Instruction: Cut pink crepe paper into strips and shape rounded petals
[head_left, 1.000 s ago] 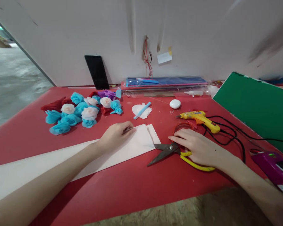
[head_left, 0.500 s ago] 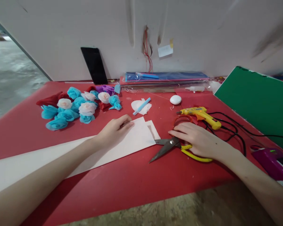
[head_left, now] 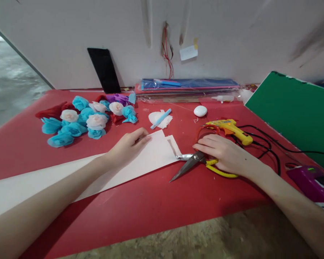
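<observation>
1. White paper (head_left: 148, 156), one, long strip. Lies flat across the table (head_left: 151, 214), running in from the left; at its right end a narrow second layer or flap shows beyond the corner.
2. Left hand (head_left: 128, 145), thumb and forefinger drawn together, apparently pinching the paper's far edge near the right end; the forearm crosses above the strip.
3. Scissors (head_left: 187, 167), one pair, dark blades, one red loop and one yellow. Blades spread; the upper tip meets the paper's end, though whether over it or between layers cannot be told. The lower blade points clear of the paper, on its near side.
4. Right hand (head_left: 224, 151), fingers curled over the scissors' handles.
5. Change noted: the handles stand farther apart than a second ago. The red loop is now raised across the nozzle of the yellow glue gun (head_left: 229, 126), and the upper blade shines where it looked dark.
6. Bearing on the work, as judged: the scissors are being opened rather than closed, and no fresh cut can be made out; the paper's grip appears unaltered.
7. Adjacent: blue stick (head_left: 161, 119) on white scraps (head_left: 166, 123); crepe flowers (head_left: 72, 128) at far left.
</observation>
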`<state>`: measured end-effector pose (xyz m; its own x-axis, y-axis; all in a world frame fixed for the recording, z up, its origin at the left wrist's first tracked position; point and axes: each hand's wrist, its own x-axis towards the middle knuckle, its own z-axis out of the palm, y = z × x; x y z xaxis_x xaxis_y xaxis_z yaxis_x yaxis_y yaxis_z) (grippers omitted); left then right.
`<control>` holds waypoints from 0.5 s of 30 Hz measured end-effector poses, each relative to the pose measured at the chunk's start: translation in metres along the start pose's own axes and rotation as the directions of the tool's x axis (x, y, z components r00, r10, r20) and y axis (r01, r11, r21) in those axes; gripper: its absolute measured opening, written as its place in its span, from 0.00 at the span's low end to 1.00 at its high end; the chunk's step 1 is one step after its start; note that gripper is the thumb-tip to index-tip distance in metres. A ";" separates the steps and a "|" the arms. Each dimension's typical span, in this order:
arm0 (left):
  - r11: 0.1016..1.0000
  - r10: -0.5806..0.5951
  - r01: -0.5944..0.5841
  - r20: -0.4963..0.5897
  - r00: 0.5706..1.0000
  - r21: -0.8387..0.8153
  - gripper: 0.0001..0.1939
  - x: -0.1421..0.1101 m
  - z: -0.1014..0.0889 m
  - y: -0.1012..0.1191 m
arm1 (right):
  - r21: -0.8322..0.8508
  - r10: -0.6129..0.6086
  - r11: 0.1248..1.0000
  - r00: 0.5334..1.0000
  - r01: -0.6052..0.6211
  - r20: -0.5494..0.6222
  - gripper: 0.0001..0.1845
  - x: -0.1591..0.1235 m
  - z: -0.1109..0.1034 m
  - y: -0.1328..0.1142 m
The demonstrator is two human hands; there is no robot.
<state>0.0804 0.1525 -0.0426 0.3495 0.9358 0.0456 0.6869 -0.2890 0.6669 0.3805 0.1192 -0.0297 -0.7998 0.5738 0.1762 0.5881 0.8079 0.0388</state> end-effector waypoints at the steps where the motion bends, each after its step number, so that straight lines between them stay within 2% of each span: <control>1: 1.000 -0.002 0.002 -0.001 1.000 -0.003 0.13 0.000 0.000 0.000 | 0.001 -0.004 1.000 1.000 0.004 -0.001 0.30 0.001 0.000 0.000; 7: 1.000 -0.009 0.009 -0.004 1.000 -0.001 0.13 0.000 0.001 -0.001 | 0.017 0.008 1.000 1.000 -0.008 0.006 0.29 0.003 0.000 -0.001; 15: 0.999 -0.005 0.005 -0.002 1.000 0.032 0.12 0.002 0.000 -0.001 | -0.009 -0.046 0.999 0.996 0.045 -0.073 0.28 0.003 0.002 0.000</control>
<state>0.0804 0.1546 -0.0430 0.3447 0.9377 0.0441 0.7089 -0.2908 0.6426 0.3781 0.1214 -0.0313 -0.8149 0.5250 0.2458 0.5526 0.8316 0.0559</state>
